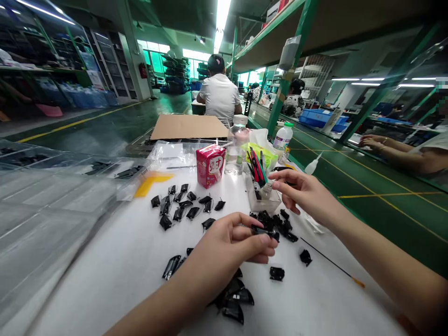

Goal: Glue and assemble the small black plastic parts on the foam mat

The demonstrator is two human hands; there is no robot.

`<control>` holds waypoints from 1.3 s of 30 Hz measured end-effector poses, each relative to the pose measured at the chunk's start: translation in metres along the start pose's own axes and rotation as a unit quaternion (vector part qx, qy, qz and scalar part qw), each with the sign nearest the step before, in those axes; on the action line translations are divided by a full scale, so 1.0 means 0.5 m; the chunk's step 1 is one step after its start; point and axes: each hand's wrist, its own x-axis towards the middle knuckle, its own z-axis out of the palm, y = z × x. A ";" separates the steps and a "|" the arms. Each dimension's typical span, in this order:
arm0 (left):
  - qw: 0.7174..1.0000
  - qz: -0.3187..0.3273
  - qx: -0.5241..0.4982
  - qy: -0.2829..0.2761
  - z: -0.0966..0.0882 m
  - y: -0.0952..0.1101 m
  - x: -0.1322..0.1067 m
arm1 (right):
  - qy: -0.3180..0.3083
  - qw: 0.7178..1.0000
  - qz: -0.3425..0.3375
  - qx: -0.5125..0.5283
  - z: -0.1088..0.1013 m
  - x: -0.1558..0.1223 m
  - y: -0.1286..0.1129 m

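Observation:
My left hand (pixel 233 242) is closed on a small glossy black plastic part (pixel 265 232), pinched between thumb and fingers above the white table. My right hand (pixel 303 193) is at the edge of a clear plastic box (pixel 262 203). Its thumb and index fingertips almost meet beside a small clear bottle (pixel 267 189) in that box; whatever they pinch, if anything, I cannot make out. A heap of small black parts (pixel 269 220) lies below the box. More curved black parts (pixel 233 298) are piled under my left forearm, and others (pixel 178 212) are spread at the left.
Behind are a red carton (pixel 210 165), a clear water bottle (pixel 235 151) and a white bottle with green cap (pixel 283 137). Utility knives (pixel 258 165) stand in the box. A thin black stick (pixel 331 259) lies at right, compartment trays (pixel 66 196) at left. A person (pixel 220 93) sits ahead.

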 end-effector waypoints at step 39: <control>0.998 0.035 0.025 0.036 -0.017 0.005 0.018 | -0.039 0.974 0.075 0.211 0.017 -0.120 0.017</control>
